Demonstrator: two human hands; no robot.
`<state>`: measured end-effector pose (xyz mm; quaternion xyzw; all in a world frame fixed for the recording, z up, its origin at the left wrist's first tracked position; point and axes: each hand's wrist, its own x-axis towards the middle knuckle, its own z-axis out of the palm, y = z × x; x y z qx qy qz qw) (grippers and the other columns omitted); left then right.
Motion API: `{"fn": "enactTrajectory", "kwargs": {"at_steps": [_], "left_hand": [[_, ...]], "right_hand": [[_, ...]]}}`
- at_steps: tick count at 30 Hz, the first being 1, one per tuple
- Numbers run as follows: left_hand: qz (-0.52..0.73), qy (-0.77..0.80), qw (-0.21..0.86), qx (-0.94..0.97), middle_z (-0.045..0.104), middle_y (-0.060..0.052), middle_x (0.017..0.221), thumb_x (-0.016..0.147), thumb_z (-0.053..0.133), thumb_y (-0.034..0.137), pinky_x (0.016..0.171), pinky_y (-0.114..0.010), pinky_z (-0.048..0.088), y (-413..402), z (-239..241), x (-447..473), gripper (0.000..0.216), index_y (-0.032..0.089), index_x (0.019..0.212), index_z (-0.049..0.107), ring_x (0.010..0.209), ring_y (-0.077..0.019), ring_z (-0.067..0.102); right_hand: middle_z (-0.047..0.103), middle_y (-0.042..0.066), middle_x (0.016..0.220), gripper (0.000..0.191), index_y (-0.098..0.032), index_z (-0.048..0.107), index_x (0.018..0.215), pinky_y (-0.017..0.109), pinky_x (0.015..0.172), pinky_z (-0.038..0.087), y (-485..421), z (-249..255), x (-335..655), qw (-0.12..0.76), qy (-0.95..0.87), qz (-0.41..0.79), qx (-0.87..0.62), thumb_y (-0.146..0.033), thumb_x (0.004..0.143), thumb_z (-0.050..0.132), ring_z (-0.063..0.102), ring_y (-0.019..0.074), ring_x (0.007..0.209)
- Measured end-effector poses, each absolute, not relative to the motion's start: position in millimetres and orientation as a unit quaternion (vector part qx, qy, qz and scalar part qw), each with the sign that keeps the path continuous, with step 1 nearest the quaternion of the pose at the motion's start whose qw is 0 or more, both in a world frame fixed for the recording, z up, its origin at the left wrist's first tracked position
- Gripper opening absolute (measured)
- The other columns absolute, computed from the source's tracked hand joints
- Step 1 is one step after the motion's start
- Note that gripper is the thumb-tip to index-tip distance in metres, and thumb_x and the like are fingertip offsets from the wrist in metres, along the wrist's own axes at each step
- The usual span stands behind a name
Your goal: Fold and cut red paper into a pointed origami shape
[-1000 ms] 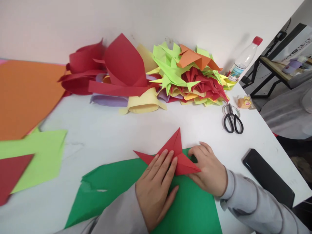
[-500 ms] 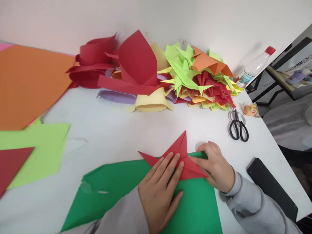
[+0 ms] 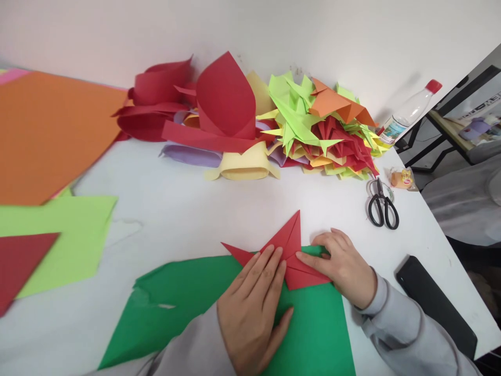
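A person in grey sleeves presses a half-folded red paper shape [image 3: 291, 256] flat at the near edge of a white table [image 3: 176, 209], where it lies partly on a large green sheet [image 3: 188, 308]. The left hand [image 3: 254, 308] lies flat with fingers spread on the shape's left half, grasping nothing. The right hand [image 3: 344, 266] rests beside it on the right, fingers curled loosely and fingertips pushing on a lower flap, pinning the paper, not gripping it.

The work looks about midway, judging by the creases. The red paper already has 3 sharp points: 1 standing toward the wall, 1 reaching left, 1 reaching right over the green sheet. A centre crease runs down from the top point. The flaps still lie flat and wide, unlike the slimmer, spikier finished pieces in the heap of folded paper [image 3: 324, 130] by the wall, so more folds seem to remain.

Red, purple and pale yellow curled strips [image 3: 219, 115] sit left of that heap. Black scissors [image 3: 381, 206] lie near the right hand, with a small wrapped snack [image 3: 401, 178] and a clear bottle [image 3: 409, 112] with a red cap beyond them. A black phone [image 3: 434, 308] rests at the table's right edge. An orange sheet [image 3: 47, 136], a light green sheet [image 3: 66, 235] and a red triangle [image 3: 19, 261] cover the left side.
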<state>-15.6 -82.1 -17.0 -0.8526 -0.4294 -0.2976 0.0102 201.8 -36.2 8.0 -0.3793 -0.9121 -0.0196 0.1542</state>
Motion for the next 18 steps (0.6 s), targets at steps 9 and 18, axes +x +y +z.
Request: {"fn": "enactTrajectory", "kwargs": {"at_steps": [9,18], "left_hand": [[-0.332,-0.439,0.04,-0.834,0.057,-0.027,0.127,0.088,0.047,0.018,0.097,-0.047,0.046,-83.3,-21.2,-16.2,0.036,-0.003,0.116,0.056,0.126,-0.0357,0.048],[-0.308,-0.444,0.036,-0.841,0.055,-0.023,0.132,0.091,0.041,0.022,0.097,-0.048,0.045,-81.0,-24.6,-15.9,0.036,0.005,0.116,0.061,0.127,-0.0347,0.047]], "right_hand": [[0.058,0.007,0.105,0.031,-0.031,0.064,0.116,0.046,0.1,0.039,-36.2,8.5,201.1,0.153,-0.914,-0.032,-0.374,-0.015,0.097,0.046,0.052,0.0198,0.106],[0.058,0.007,0.103,0.032,-0.029,0.064,0.116,0.046,0.097,0.041,-33.5,6.7,203.5,0.18,-0.911,0.012,-0.372,-0.013,0.097,0.043,0.052,0.0206,0.105]]}}
